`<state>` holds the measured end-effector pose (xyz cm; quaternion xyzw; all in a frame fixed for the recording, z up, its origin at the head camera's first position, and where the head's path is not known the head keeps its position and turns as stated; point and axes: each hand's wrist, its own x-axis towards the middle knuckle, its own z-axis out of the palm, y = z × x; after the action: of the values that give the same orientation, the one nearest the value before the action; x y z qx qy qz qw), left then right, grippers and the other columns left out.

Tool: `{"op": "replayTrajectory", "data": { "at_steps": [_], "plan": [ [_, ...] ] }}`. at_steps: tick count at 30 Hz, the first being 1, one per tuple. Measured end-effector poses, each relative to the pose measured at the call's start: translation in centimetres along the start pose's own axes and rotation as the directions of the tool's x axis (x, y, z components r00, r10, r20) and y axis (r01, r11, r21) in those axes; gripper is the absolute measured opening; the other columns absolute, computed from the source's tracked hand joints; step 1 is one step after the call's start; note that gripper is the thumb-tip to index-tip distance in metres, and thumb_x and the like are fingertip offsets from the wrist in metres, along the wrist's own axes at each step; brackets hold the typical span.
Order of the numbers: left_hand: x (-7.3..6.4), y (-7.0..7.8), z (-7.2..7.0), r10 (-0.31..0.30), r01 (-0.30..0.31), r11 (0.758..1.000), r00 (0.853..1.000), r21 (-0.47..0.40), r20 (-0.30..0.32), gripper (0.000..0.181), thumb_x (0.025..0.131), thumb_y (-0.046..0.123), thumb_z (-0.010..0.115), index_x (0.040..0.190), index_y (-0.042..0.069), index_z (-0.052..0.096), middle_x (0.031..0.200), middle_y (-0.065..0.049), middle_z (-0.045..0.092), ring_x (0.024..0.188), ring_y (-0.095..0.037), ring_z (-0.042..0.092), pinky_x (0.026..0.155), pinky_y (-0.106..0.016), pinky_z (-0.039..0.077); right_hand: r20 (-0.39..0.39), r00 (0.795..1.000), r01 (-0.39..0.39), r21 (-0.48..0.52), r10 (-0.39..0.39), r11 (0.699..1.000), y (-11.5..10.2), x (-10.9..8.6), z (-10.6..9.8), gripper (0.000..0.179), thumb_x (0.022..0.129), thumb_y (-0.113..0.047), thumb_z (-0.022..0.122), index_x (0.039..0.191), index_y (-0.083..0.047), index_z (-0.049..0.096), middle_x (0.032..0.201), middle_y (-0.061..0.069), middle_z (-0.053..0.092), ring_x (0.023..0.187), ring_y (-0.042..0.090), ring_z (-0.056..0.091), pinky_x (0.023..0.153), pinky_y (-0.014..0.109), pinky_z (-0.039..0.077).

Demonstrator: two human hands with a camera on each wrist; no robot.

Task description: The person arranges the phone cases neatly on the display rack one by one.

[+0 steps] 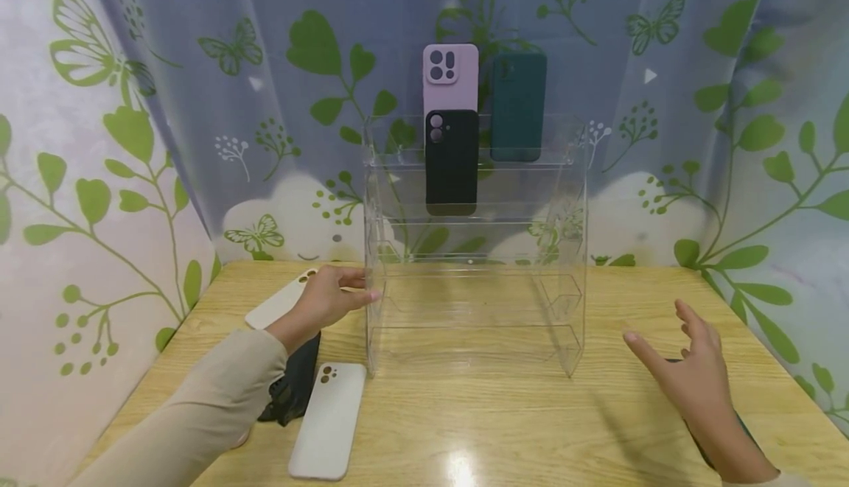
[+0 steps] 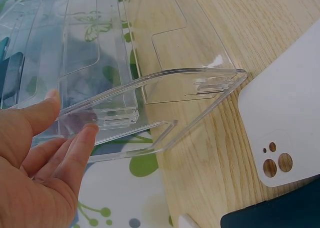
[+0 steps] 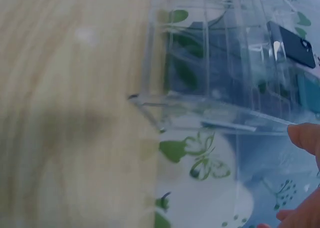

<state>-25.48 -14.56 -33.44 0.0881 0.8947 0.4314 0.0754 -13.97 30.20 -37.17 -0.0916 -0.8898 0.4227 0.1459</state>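
A clear acrylic display rack [image 1: 469, 336] with stepped shelves stands on the wooden table. At its left side panel, my left hand [image 1: 328, 299] holds the edge, thumb on one side and fingers on the other. My right hand [image 1: 699, 373] hovers to the right, apart from the rack, fingers spread and holding nothing. Only part of it shows in the blurred right wrist view. On the upper shelves stand a lilac phone case [image 1: 458, 96], a black phone case [image 1: 452, 166] lower in front of it, and a dark green phone case [image 1: 519, 107].
Left of the rack lie a white phone case [image 1: 332, 421], a black case [image 1: 305, 376] and another white case [image 1: 272, 310], partly under my left arm. A dark case [image 1: 746, 432] lies beneath my right wrist. A leaf-patterned curtain [image 1: 265, 104] hangs behind.
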Motion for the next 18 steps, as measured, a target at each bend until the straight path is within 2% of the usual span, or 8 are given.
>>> {"op": "replayTrajectory", "data": {
  "at_steps": [6,11,14,18],
  "plan": [
    [0.0,0.0,0.0,-0.004,0.004,1.000,1.000,-0.006,-0.002,0.058,0.090,0.029,0.068,0.140,0.005,0.050,0.130,-0.020,0.058,0.122,-0.037,0.052,0.092,-0.047,0.051,0.059,0.988,-0.139,-0.104,0.145,0.985,3.4,-0.6,-1.4,0.100,0.091,-0.051,0.059,0.153,-0.001,-0.003,0.152,0.036,0.000,0.130,0.058,0.017,0.088,0.069,0.034],
    [0.1,-0.1,0.1,-0.007,0.007,1.000,1.000,-0.008,0.001,0.059,0.090,0.030,0.069,0.140,0.005,0.050,0.131,-0.020,0.058,0.122,-0.036,0.053,0.092,-0.047,0.050,0.126,0.953,-0.260,-0.136,0.277,0.956,5.5,-0.6,-2.5,0.103,0.091,-0.055,0.055,0.152,-0.001,-0.008,0.149,0.040,-0.008,0.130,0.060,0.014,0.085,0.069,0.036],
    [0.0,-0.1,0.1,-0.009,0.009,1.000,1.000,-0.013,0.001,0.058,0.090,0.029,0.069,0.140,0.005,0.050,0.131,-0.020,0.057,0.121,-0.036,0.053,0.092,-0.047,0.050,0.151,0.936,-0.296,-0.154,0.318,0.943,6.6,-0.6,-2.9,0.104,0.092,-0.056,0.054,0.151,-0.001,-0.011,0.148,0.042,-0.008,0.129,0.060,0.013,0.085,0.069,0.037],
    [0.1,-0.1,0.0,-0.015,0.015,1.000,1.000,-0.016,-0.003,0.057,0.090,0.028,0.069,0.139,0.007,0.051,0.131,-0.019,0.058,0.121,-0.035,0.053,0.093,-0.047,0.050,0.165,0.931,-0.295,-0.182,0.325,0.938,7.6,-0.6,-3.2,0.105,0.092,-0.056,0.054,0.150,0.002,-0.011,0.146,0.044,-0.001,0.127,0.062,0.015,0.087,0.069,0.037]
  ]
}}
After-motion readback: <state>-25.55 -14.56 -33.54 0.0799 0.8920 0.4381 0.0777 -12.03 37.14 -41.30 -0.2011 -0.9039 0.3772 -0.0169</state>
